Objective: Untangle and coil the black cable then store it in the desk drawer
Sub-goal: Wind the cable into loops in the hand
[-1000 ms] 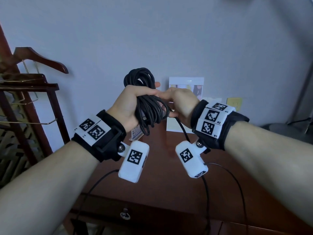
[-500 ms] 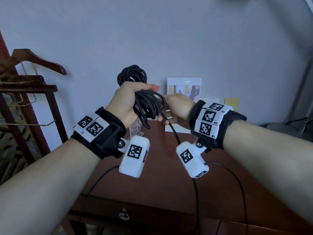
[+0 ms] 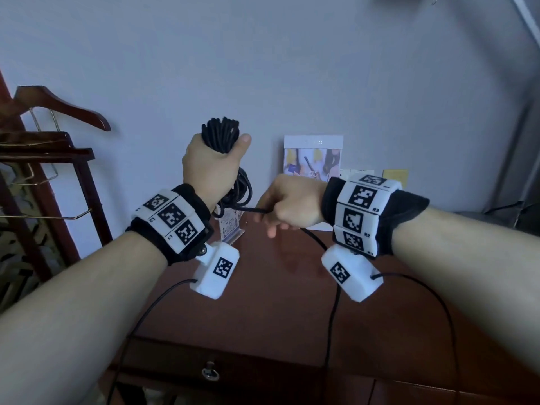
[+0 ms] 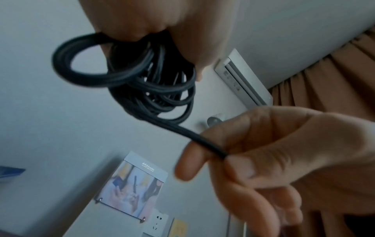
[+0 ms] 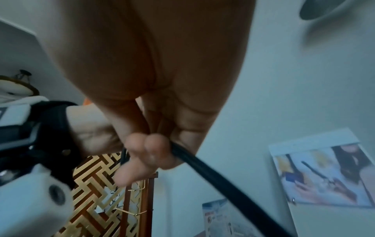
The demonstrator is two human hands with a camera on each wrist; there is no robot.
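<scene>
A bundle of black cable (image 3: 222, 134) (image 4: 154, 89) made of several loops is gripped in my left hand (image 3: 211, 168) (image 4: 162, 24), held up above the desk. One free strand (image 3: 254, 210) (image 4: 201, 141) (image 5: 221, 181) runs from the loops to my right hand (image 3: 287, 204) (image 4: 263, 157) (image 5: 154, 150), which pinches it between thumb and fingers. Past that hand the strand drops over the desk's front edge. The desk drawer (image 3: 233, 375) with its metal ring pull (image 3: 209, 373) is closed at the bottom of the head view.
The brown wooden desk (image 3: 277, 302) stands against a pale wall. A picture card (image 3: 312, 159) and a small tag (image 3: 230, 226) stand at the back. A wooden valet rack with a hanger (image 3: 55, 106) is on the left. Thin wrist-camera wires hang over the front edge.
My left hand has lifted and turned the cable bundle upright. My right hand has drawn away to the right and down, pulling a strand out from the loops.
</scene>
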